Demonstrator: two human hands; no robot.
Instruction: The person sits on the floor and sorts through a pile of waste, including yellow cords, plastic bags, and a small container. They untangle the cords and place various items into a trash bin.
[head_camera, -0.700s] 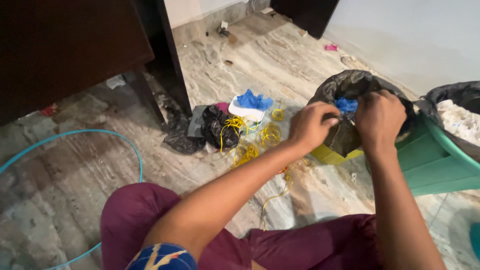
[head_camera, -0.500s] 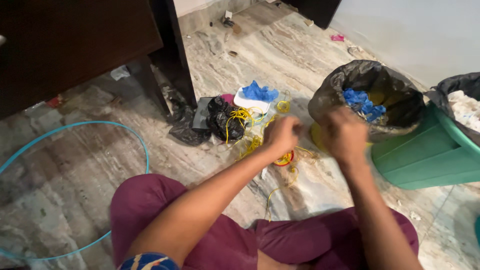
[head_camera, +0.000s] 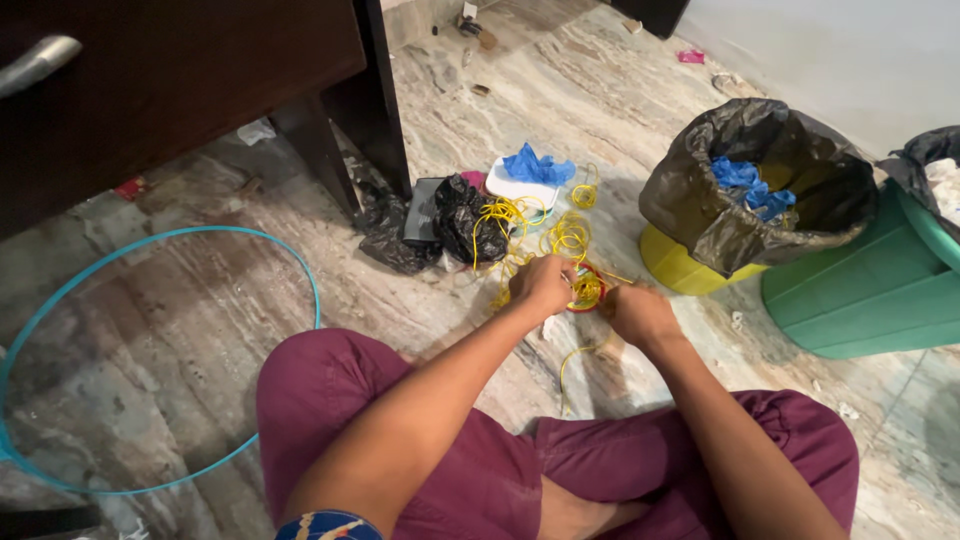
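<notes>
Nearest to me: maroon trousers (head_camera: 480, 450), person sitting on the marble floor (head_camera: 200, 300), both forearms reaching forward. Left hand (head_camera: 542, 283) and right hand (head_camera: 638, 312) meet low over the floor, both closed on a small bundle of yellow wire (head_camera: 586, 289); there looks to be something red under the bundle, can't resolve it. A loose strand runs down from it toward the knees. Just beyond, more yellow wire loops (head_camera: 567, 236) lie on the floor beside a crumpled black bag (head_camera: 470, 217). Behind that, a white tray (head_camera: 520, 187) with blue gloves (head_camera: 538, 165) on it. Right side: yellow bin (head_camera: 690, 270) lined with a black bag, green bin (head_camera: 870, 290) touching it. Left: blue hoop (head_camera: 310, 290), dark cabinet (head_camera: 200, 80).
</notes>
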